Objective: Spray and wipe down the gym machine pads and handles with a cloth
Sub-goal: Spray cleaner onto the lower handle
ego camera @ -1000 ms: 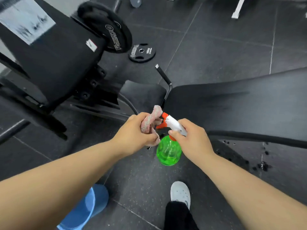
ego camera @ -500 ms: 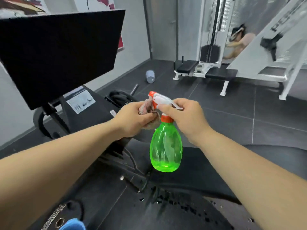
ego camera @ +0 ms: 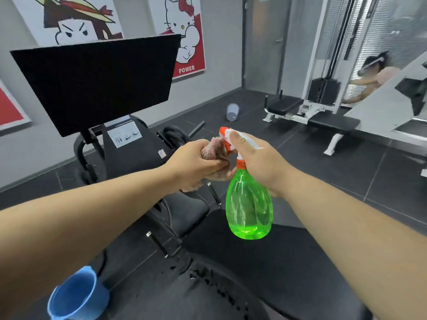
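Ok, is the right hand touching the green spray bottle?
Touching. The head view shows the right hand wrapped round the neck of the green spray bottle, with the thumb lying on top of its white sprayer.

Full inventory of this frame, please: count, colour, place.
spray bottle: 1, green with a white and orange head, centre, held up
cloth: 1, pinkish, bunched right at the bottle's nozzle
large pad: 1, black, tilted, upper left
seat pad: 1, black, bottom right, below the bottle
scoop: 1, blue, bottom left
posters: 3, red and white, on the grey wall, one cut off at the left edge
cup: 1, pale grey, on the floor, mid background
cable machine: 1, white frame with black benches, right background
left hand: 1, grips the cloth
right hand: 1, holds the bottle's neck, thumb on top
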`<state>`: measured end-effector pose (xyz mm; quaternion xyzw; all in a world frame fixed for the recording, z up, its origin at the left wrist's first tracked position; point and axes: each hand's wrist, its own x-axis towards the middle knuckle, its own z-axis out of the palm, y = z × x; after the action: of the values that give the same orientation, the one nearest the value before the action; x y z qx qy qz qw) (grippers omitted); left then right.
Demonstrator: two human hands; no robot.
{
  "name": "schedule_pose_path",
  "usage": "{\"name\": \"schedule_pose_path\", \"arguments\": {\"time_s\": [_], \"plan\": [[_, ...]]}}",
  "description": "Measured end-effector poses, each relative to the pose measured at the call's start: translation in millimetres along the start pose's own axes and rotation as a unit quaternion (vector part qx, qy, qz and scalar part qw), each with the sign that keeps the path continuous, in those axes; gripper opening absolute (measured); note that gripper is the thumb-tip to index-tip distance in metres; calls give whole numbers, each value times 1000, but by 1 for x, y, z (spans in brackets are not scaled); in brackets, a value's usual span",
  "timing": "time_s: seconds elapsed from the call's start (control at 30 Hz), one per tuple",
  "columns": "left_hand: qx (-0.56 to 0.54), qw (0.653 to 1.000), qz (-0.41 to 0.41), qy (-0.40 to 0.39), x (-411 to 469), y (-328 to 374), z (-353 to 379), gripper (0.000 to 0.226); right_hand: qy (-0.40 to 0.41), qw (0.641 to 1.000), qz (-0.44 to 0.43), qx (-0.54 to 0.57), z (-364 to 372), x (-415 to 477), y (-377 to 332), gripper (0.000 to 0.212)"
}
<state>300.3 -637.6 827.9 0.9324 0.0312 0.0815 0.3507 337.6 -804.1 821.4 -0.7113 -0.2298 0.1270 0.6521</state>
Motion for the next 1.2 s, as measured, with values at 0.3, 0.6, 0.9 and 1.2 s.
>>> {"name": "schedule_pose_path", "arguments": {"time_s": [0.3, 0.6, 0.9, 1.2], "plan": [[38, 996, -46, 66, 3, 88, 53, 24, -64, 997, 38, 15, -124, -15, 16, 26], [67, 978, -166, 109, 13, 175, 159, 22, -193, 973, 70, -103, -279, -2, 62, 22], [81, 973, -195, 98, 53, 203, 215, 21, -193, 974, 66, -100, -360, 27, 105, 25], [45, 942, -279, 183, 177, 215, 289, 11, -300, 943, 68, -126, -455, 140, 167, 34]]}}
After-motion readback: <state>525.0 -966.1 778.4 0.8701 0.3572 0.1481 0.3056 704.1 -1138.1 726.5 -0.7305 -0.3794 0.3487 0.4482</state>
